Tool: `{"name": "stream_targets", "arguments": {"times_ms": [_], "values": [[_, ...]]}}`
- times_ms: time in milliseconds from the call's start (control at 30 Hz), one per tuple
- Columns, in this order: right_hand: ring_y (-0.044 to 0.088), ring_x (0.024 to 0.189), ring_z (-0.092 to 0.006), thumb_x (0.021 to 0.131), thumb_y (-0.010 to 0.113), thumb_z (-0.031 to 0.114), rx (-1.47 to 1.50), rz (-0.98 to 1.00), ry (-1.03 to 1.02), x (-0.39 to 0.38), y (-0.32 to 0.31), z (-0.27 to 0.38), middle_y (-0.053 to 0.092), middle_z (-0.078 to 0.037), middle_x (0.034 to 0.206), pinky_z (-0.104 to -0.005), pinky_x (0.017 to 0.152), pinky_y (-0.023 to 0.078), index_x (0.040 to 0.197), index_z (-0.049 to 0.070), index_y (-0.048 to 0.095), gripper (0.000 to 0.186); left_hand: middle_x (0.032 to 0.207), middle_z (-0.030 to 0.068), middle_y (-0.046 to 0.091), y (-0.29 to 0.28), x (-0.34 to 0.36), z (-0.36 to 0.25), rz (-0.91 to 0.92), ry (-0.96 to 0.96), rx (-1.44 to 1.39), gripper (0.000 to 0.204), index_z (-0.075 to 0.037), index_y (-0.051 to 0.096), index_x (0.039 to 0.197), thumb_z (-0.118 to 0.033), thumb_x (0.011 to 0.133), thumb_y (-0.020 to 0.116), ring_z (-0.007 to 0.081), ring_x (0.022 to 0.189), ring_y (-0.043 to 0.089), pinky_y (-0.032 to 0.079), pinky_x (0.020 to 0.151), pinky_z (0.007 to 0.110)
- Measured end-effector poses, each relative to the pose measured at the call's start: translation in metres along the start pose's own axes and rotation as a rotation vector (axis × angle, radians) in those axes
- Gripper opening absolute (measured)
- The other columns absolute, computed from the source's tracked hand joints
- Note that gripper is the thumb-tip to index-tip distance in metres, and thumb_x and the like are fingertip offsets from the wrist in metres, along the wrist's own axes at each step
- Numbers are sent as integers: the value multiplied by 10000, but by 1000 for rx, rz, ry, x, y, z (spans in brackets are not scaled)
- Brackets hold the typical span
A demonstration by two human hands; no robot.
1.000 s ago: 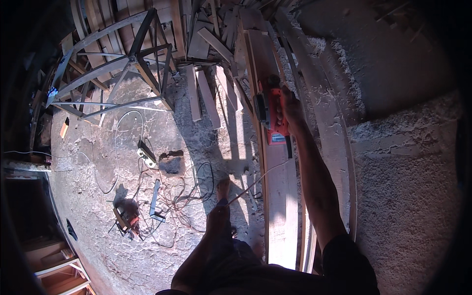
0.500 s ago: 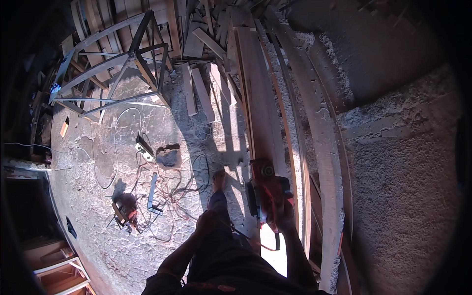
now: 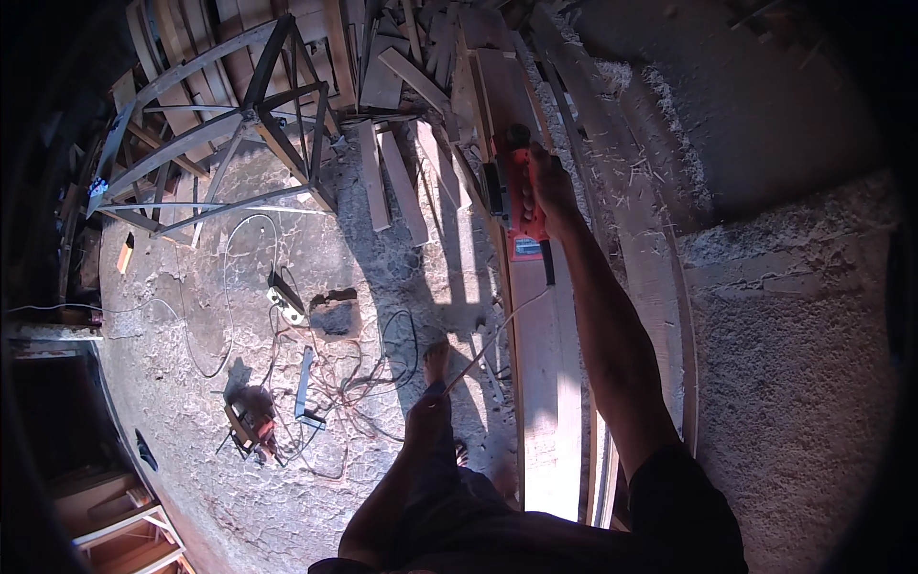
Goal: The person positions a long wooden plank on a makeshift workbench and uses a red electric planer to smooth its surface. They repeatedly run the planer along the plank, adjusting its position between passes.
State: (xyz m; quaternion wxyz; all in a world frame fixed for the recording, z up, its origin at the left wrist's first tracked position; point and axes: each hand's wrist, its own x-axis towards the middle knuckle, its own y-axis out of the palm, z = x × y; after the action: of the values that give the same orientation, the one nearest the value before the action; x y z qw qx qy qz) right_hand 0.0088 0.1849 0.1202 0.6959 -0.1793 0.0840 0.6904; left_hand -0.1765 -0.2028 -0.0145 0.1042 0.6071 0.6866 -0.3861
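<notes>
- Far left: an angular slatted frame [image 3: 280, 148] stands on the pale, littered floor [image 3: 182, 287].
- Left of centre: a dark red tool [image 3: 251, 421] lies on the floor, with a grey L-shaped bar [image 3: 303, 387] just beside it and a pale power strip [image 3: 287, 304] beyond, among loops of cable.
- Centre, far: narrow loose boards [image 3: 402, 187] lie roughly side by side on the floor.
- Centre, near: the left hand [image 3: 427, 409] is at the bent knee, well apart from the red power planer and on its near left. Its fingers are in shadow; whether they are closed, or touch the planer's cord [image 3: 491, 342] passing beside them, cannot be told.
- Right of centre: the red power planer [image 3: 521, 196] is over the far part of a long pale board [image 3: 543, 373]. Its long axis runs nearly parallel to the board's, away from the body; the cord leaves its near end.
- Immediately right: the right hand [image 3: 555, 189], much the nearer of the two, is closed round the planer's handle from the right side, its arm reaching forward alongside the board.
- Farther right: a second long plank [image 3: 641, 287] runs beside the first, scattered with wood shavings.
</notes>
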Motion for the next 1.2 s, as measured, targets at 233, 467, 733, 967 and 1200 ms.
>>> {"name": "stream_targets", "arguments": {"times_ms": [233, 467, 733, 967, 1200], "values": [[506, 415, -116, 992, 495, 644, 19, 68, -6, -86, -19, -41, 524, -15, 595, -287, 356, 399, 808, 101, 535, 575, 878, 169, 746, -28, 12, 56, -93, 147, 83, 205, -42, 698, 977, -244, 958, 661, 324, 859, 744, 563, 707, 419], [556, 493, -91, 978, 506, 695, 57, 32, 124, -400, -105, -175, 551, 3, 620, -261, 449, 422, 895, 74, 602, 634, 941, 126, 717, -4, -49, 140, 337, 506, 207, 132, -100, 693, 1004, -163, 888, 702, 311, 837, 733, 568, 706, 413], [555, 474, -95, 998, 516, 647, -5, -103, 94, -414, -99, -182, 547, 0, 600, -259, 425, 406, 909, 57, 602, 603, 904, 128, 711, 10, -76, 139, 303, 553, 193, 144, -112, 702, 996, -182, 870, 700, 350, 831, 718, 557, 719, 442], [510, 431, -108, 982, 498, 684, 25, -38, -10, -132, -35, -57, 496, 1, 582, -276, 377, 407, 887, 86, 579, 611, 921, 218, 736, -5, -17, 94, 122, 136, 51, 215, -78, 728, 1019, -268, 923, 696, 372, 944, 732, 568, 769, 448], [498, 421, -136, 969, 501, 676, -3, 2, 105, -45, -10, -17, 502, -6, 585, -315, 385, 417, 818, 107, 530, 589, 947, 179, 755, -7, 11, 45, -70, 78, 8, 211, -58, 734, 1006, -256, 954, 682, 305, 902, 749, 569, 741, 398]]}}
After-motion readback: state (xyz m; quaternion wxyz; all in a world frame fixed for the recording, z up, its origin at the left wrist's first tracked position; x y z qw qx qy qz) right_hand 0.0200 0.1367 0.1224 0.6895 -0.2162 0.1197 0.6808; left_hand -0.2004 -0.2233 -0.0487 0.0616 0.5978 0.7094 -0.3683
